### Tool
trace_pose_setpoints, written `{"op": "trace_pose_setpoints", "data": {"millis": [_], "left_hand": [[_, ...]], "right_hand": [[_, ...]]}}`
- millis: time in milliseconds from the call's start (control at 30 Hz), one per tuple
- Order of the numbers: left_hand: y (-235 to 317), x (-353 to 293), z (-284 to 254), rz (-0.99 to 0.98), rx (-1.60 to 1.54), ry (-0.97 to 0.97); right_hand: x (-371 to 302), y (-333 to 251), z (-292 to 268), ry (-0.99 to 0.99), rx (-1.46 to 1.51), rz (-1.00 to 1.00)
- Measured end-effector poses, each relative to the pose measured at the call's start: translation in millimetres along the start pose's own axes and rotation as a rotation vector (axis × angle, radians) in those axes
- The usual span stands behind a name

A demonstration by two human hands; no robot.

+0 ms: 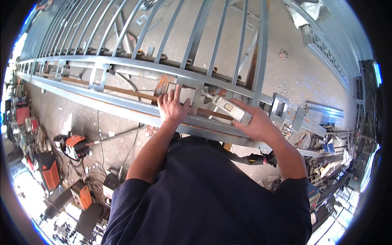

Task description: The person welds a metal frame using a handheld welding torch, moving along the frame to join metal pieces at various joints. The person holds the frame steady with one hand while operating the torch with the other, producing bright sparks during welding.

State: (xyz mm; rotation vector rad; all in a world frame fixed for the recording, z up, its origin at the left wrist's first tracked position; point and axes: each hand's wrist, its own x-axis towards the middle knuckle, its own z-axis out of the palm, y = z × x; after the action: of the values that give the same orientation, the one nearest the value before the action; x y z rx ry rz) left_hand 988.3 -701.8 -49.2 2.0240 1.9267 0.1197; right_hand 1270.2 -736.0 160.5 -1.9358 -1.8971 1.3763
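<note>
A long galvanised steel frame (pixel 134 107) with parallel bars lies across in front of me. My left hand (pixel 173 108) is open, its fingers spread over the gap between the frame's two long rails. Whether its fingertips press on the metal is hard to tell. In my right hand (pixel 257 121) is a worn, boxy grey tool (pixel 232 109) with a small recessed window and a narrow tip. The tip points up and left toward a short crosspiece (pixel 199 100) joining the rails. Its exact kind cannot be made out.
Orange-and-black machines (pixel 77 143) and cables stand on the floor at left. At right lie metal offcuts (pixel 306 122) and a cluttered heap of scraps (pixel 326 159). A glove-like item (pixel 283 54) lies on the floor beyond the frame. Stacked corrugated metal (pixel 347 36) rises far right.
</note>
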Motion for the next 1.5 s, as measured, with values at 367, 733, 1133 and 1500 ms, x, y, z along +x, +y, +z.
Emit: {"op": "trace_pose_setpoints", "data": {"millis": [367, 733, 1133, 1500], "left_hand": [[-17, 13, -6, 0.167, -0.009, -0.043], [-24, 10, -7, 0.144, -0.081, 0.044], [-34, 18, 4, 0.162, -0.030, -0.094], [-27, 12, -1, 0.161, -0.062, -0.011]], "right_hand": [[13, -46, 34, 0.215, -0.070, -0.125], [3, -44, 84, 0.370, -0.027, 0.009], [-19, -73, 58, 0.399, 0.053, 0.067], [57, -61, 104, 0.297, -0.282, -0.203]]}}
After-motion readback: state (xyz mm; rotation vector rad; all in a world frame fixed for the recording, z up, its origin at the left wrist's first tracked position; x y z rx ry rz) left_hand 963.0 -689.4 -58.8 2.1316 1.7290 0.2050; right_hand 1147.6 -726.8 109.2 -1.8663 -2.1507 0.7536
